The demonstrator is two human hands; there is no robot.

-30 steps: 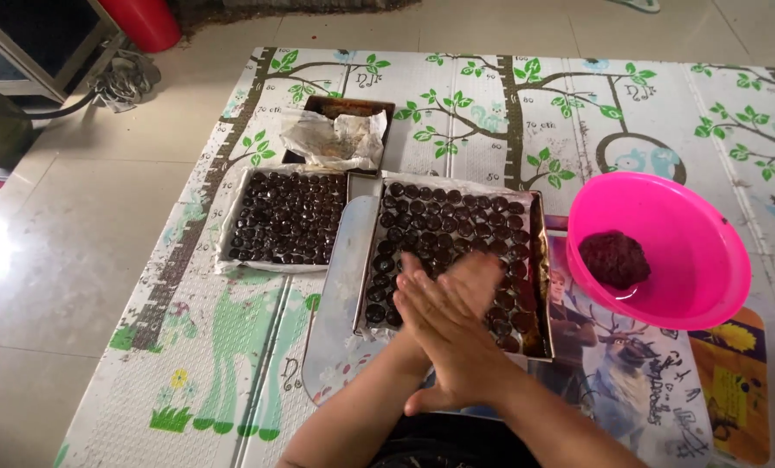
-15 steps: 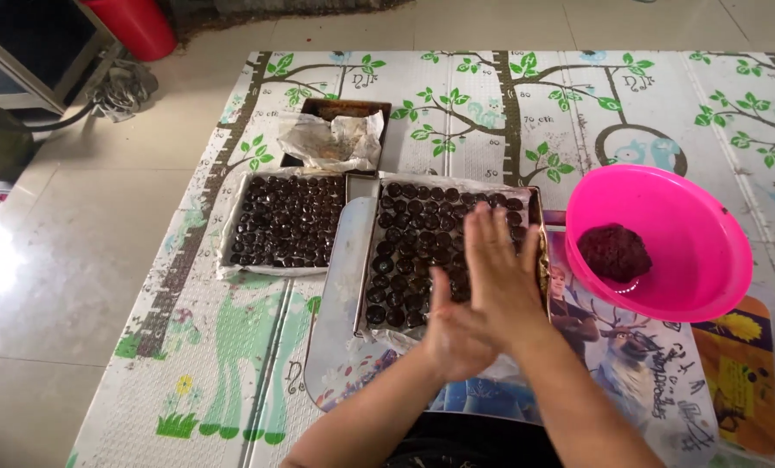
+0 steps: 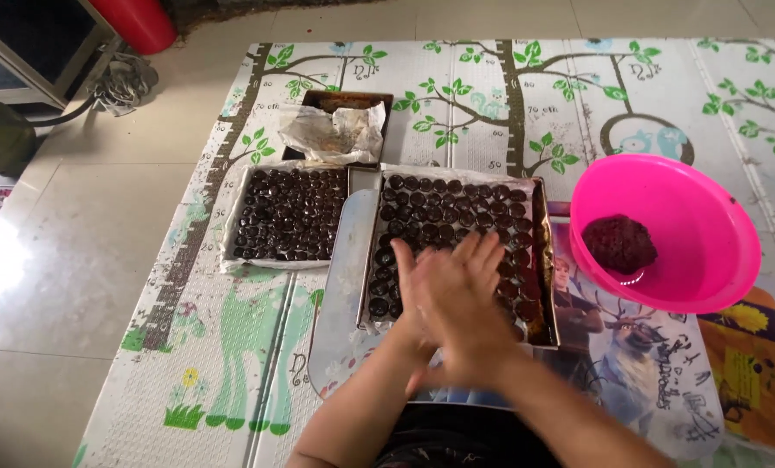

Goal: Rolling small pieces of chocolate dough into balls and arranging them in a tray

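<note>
My right hand [image 3: 463, 299] lies flat on top of my left hand [image 3: 410, 325], palm against palm and blurred with motion. They hover over the near edge of a metal baking tray [image 3: 544, 260] filled with several rows of small dark balls [image 3: 444, 204]. Whatever sits between the palms is hidden. To the right stands a pink plastic bowl [image 3: 708, 217] holding a lump of dark dough [image 3: 619, 243]. A second tray [image 3: 231, 221], lined with paper and full of dark balls, lies to the left of the first.
A small dark tray with crumpled paper [image 3: 335, 132] sits behind the two trays. Everything rests on a play mat [image 3: 231, 364] printed with trees and animals. Tiled floor [image 3: 58, 286] runs along the left, with a red container [image 3: 140, 19] at the far corner.
My hands have been sliding back and forth against each other above the tray. The right hand reached forward half a second ago and has now drawn back over the left.
</note>
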